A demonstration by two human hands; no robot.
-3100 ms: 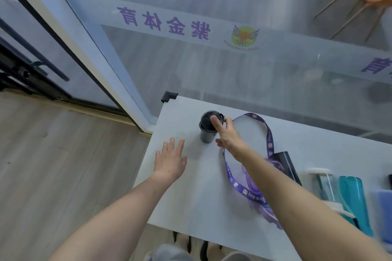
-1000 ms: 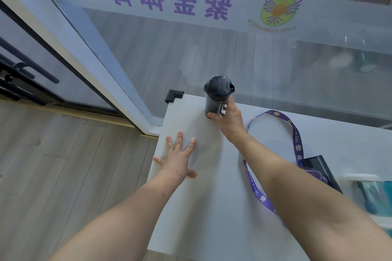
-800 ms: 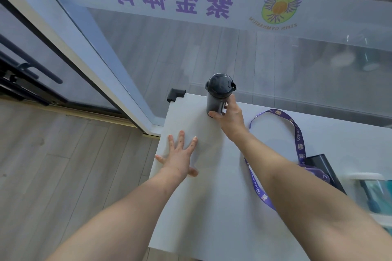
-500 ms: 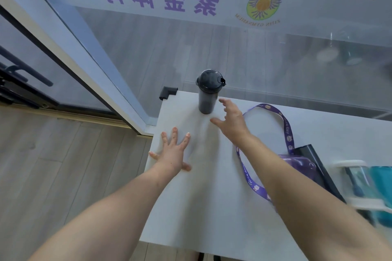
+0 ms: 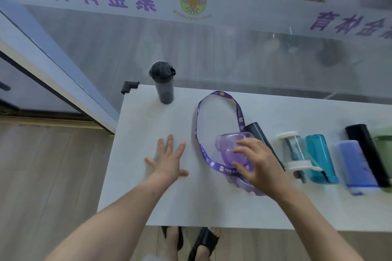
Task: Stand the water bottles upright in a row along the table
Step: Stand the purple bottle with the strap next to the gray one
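Note:
A dark grey bottle (image 5: 163,82) stands upright at the far left corner of the white table (image 5: 148,201). A translucent purple bottle (image 5: 231,150) lies on its side with its purple strap (image 5: 218,94) looped across the table. My right hand (image 5: 256,163) is over this bottle, fingers spread and touching it, without a closed grip. My left hand (image 5: 167,161) lies flat and open on the table. To the right lie a black bottle (image 5: 259,135), a clear bottle (image 5: 294,150), a teal bottle (image 5: 320,157), a lilac bottle (image 5: 354,165) and another black bottle (image 5: 364,150).
A glass wall with purple lettering runs right behind the table's far edge. A black corner guard (image 5: 128,87) caps the far left corner. A green bottle (image 5: 385,146) lies at the right edge of view. My sandalled feet (image 5: 191,243) show below the near edge.
My right hand let go of the dark grey bottle, left upright at the far corner, and moved right and nearer onto the purple bottle. My left hand stayed flat on the table.

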